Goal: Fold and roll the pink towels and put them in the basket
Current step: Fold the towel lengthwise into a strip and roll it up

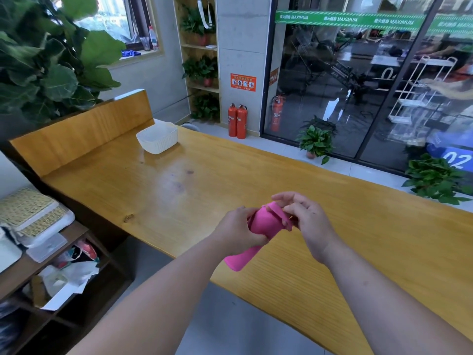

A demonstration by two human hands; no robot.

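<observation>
A pink towel [258, 226], rolled into a tight cylinder, is held tilted above the table's near edge; a white ribbed basket [158, 137] stands far off.

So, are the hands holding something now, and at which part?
Yes, the rolled pink towel. The left hand grips its middle; the right hand pinches the loose flap at its upper end.

Gym lobby, judging by bikes [330, 67] behind glass wall [302, 116] far beyond right hand [307, 221], under green MAXIMUM banner [345, 19]; extinguishers [237, 121] leftward.
</observation>
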